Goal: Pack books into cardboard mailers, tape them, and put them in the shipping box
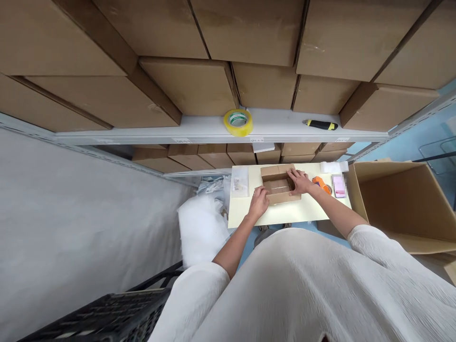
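A small cardboard box (283, 198) sits on the pale yellow tabletop (245, 216), its top open and its inside showing. My left hand (259, 203) grips the box at its near left corner, fingers curled on the wall. At the right end, my right hand (299, 182) holds the box, fingers over the far edge and thumb toward the near side. Just right of that hand lies an orange tape dispenser (320, 184), with a phone (338, 185) beside it. A clear plastic packet (240, 182) lies on the tabletop left of the box.
A shelf (199, 122) full of cardboard boxes runs above the table, carrying a yellow tape roll (228, 124) and a utility knife (322, 125). A large open carton (406, 199) stands right; white foam sheets (201, 228) and a black crate (117, 308) are left.
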`<control>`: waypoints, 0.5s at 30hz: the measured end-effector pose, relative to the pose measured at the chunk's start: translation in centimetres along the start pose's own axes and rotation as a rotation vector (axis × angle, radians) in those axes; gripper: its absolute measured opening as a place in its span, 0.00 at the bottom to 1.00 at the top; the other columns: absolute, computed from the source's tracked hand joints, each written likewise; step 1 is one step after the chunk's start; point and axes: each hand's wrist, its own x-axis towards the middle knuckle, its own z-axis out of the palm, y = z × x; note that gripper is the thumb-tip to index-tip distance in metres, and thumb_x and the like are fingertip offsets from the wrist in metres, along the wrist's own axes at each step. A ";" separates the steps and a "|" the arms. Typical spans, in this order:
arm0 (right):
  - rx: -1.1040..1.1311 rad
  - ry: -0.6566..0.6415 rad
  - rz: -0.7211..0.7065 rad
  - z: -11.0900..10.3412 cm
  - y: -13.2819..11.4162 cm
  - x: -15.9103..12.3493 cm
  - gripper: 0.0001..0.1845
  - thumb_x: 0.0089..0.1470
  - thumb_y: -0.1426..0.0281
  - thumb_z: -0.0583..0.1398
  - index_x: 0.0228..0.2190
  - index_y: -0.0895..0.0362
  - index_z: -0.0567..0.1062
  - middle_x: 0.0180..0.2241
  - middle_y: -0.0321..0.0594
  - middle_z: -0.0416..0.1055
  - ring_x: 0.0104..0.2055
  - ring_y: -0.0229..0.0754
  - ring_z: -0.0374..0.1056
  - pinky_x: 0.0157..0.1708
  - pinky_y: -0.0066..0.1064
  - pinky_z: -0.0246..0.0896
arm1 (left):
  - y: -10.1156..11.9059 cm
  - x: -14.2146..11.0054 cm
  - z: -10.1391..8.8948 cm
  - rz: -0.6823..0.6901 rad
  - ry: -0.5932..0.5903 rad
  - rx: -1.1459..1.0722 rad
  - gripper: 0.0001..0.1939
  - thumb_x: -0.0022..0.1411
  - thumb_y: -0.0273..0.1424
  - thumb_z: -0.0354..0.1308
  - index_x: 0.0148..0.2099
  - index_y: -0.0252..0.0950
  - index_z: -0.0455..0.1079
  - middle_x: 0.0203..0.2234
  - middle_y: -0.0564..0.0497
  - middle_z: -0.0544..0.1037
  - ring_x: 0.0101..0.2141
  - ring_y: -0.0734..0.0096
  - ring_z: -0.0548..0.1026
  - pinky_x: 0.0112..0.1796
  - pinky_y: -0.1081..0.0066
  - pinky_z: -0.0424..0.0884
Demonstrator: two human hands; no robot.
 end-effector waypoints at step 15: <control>-0.062 0.001 0.044 0.0 -1.3 -1.5 0.74 0.42 0.49 0.77 0.79 0.45 0.46 0.81 0.52 0.36 0.80 0.75 0.36 0.73 0.71 0.41 | -12.2 5.2 -7.2 -0.762 0.346 -0.055 0.14 0.63 0.29 0.60 0.51 0.37 0.70 0.49 0.39 0.80 0.55 0.53 0.79 0.61 0.52 0.70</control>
